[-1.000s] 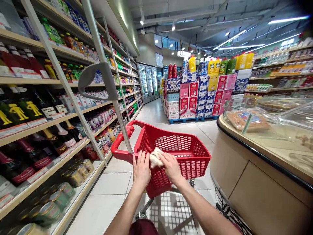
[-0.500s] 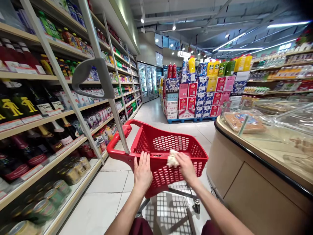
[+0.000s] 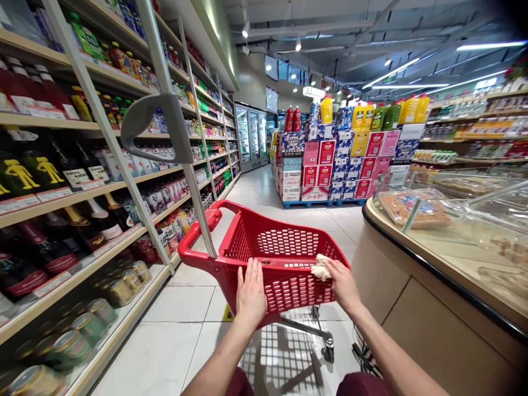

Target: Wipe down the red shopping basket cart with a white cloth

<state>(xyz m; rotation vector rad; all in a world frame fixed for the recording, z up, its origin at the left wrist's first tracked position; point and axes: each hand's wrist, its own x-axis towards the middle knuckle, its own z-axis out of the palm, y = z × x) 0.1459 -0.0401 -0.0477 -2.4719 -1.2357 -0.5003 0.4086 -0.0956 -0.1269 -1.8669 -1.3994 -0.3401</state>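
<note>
Straight ahead of me stands a red plastic shopping cart with slotted basket walls. My left hand lies flat against its near side, the fingers stretched up to the top rim. Near the cart's right corner, my right hand grips a crumpled whitish cloth, which touches the rim. A grey looped plastic handle on a metal pole rises at the cart's left end.
Shelves of bottles and cans line the left side. A beige counter with a black edge curves along the right. Stacked drink boxes stand on a blue pallet ahead, with glass-door fridges behind. Cables lie by the counter.
My right hand has slid the cloth rightward along the rim toward the cart's corner. My left hand has shifted slightly right along the near side.
</note>
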